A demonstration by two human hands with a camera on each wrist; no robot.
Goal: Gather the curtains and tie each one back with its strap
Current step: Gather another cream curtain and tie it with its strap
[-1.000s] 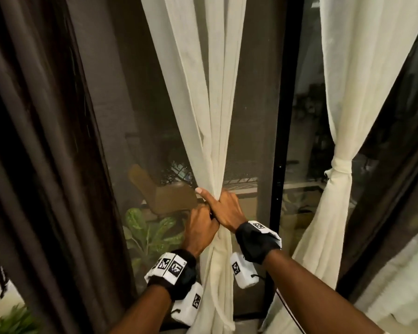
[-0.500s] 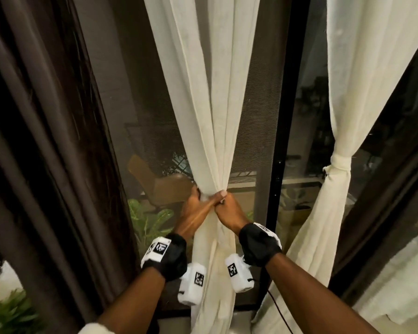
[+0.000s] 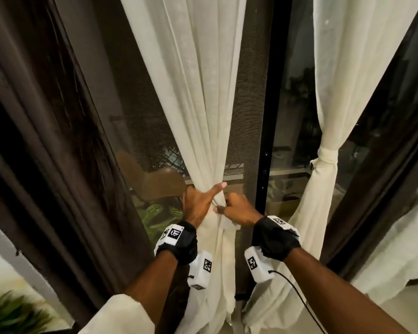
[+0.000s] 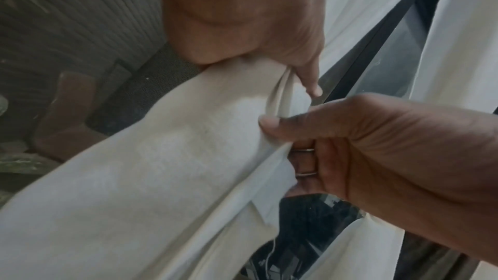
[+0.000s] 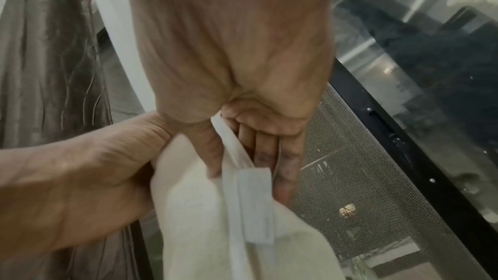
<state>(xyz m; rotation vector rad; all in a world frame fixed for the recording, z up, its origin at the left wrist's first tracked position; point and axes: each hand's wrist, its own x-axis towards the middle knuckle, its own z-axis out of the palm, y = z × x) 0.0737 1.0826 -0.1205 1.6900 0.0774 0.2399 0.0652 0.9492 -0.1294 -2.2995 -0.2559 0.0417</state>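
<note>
The middle cream curtain (image 3: pixel 203 97) is bunched into a narrow bundle at waist height. My left hand (image 3: pixel 198 203) wraps round that bundle from the left, with the thumb stretched across its front. My right hand (image 3: pixel 237 208) is just to the right, fingers curled. In the right wrist view its fingers (image 5: pixel 266 148) and thumb pinch a flat white strap (image 5: pixel 254 203) against the bundle (image 5: pixel 194 210). The left wrist view shows the right thumb (image 4: pixel 272 124) pressing the cloth (image 4: pixel 161 178). The right cream curtain (image 3: pixel 348 80) hangs tied with its strap (image 3: pixel 327 155).
A dark brown drape (image 3: pixel 41 141) hangs at the left and another (image 3: pixel 384 153) at the right. Behind the curtains are a mesh screen (image 3: pixel 251 104), a black door frame (image 3: pixel 270 116) and dark glass. A green plant (image 3: pixel 12 314) stands at the lower left.
The right hand has drawn a little to the right, away from the left hand, with the strap in it. The left thumb now lies across the gathered bundle.
</note>
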